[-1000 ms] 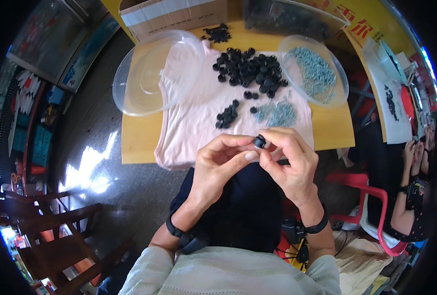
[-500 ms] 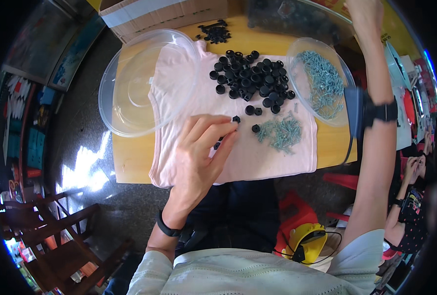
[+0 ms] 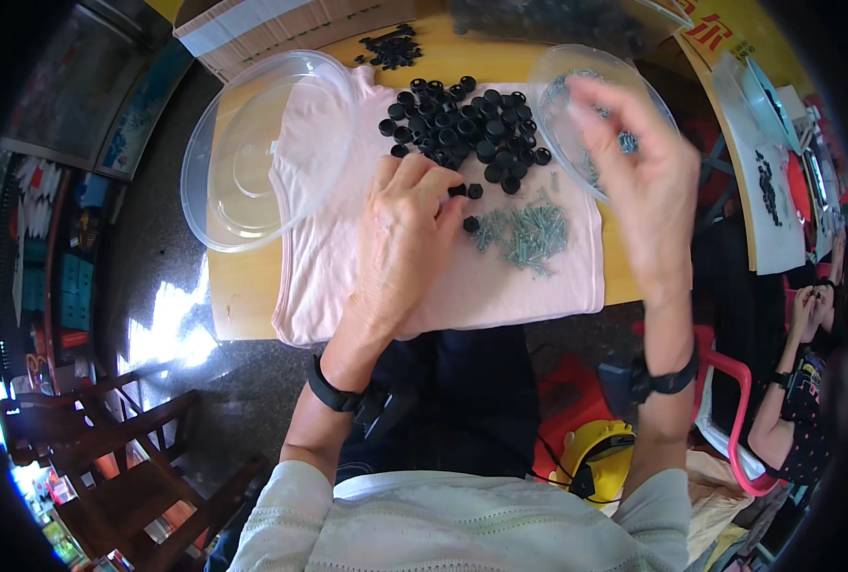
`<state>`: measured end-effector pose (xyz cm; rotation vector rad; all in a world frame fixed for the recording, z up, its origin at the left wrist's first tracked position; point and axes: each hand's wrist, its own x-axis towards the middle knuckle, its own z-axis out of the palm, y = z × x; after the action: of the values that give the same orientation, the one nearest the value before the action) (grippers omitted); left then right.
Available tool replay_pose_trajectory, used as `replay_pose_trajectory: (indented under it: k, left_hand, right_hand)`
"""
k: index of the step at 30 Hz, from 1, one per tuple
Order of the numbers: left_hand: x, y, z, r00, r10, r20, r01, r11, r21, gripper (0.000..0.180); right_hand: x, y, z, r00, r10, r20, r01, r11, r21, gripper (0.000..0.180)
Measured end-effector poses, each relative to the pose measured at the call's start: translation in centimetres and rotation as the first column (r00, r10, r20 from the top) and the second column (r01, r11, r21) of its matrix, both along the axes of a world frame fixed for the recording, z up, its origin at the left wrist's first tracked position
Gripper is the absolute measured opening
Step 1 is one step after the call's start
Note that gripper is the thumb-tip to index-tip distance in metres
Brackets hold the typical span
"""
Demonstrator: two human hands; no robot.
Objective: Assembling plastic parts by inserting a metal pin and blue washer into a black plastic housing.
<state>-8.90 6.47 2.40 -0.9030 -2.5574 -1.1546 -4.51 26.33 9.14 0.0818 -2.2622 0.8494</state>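
My left hand (image 3: 397, 234) is low over the pink cloth (image 3: 538, 296), thumb and fingertips closed on a small round black cap (image 3: 456, 191). Two more caps (image 3: 472, 224) lie just beside those fingertips. Beyond them spreads a heap of black caps (image 3: 481, 129). A loose pile of small silvery screws (image 3: 535, 236) lies on the cloth to the right. My right hand (image 3: 638, 172) hangs over a clear plastic lid (image 3: 550, 71) that holds many more screws. Motion blurs its fingers, so what they hold, if anything, does not show.
Another round clear lid (image 3: 200, 191) overlaps the table's left side. At the back are a cardboard box (image 3: 281, 38), a dark bin (image 3: 548, 29) and small black parts (image 3: 390, 46). A yellow helmet-like object (image 3: 595, 453) sits below the table; another person (image 3: 796, 400) sits at right.
My right hand has come from the far right, by the bin's rim, to above the lid of screws. My left hand has moved from nearer the cloth's middle to a cap by the heap. The view shifted slightly.
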Motion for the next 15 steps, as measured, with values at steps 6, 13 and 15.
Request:
replay_pose_trajectory:
  k: [6,13,15]
  left_hand:
    - [0.1,-1.3,0.9,0.995,0.039,-0.089,-0.050,0.991,-0.121,0.017]
    - [2.2,-1.8,2.2,1.000,-0.029,-0.011,0.030,0.998,0.061,0.016]
    - [2.9,-2.3,2.2,0.999,-0.039,0.001,0.039,0.997,0.065,0.017]
  right_hand:
    - [6.4,-3.2,-3.1,0.977,-0.010,0.212,0.063,0.968,-0.244,0.017]
    - [8.9,-6.1,-4.5,0.976,0.028,0.214,0.053,0.932,-0.360,0.013]
    - [9.1,-6.7,-4.7,0.974,0.051,0.219,0.043,0.915,-0.401,0.013]
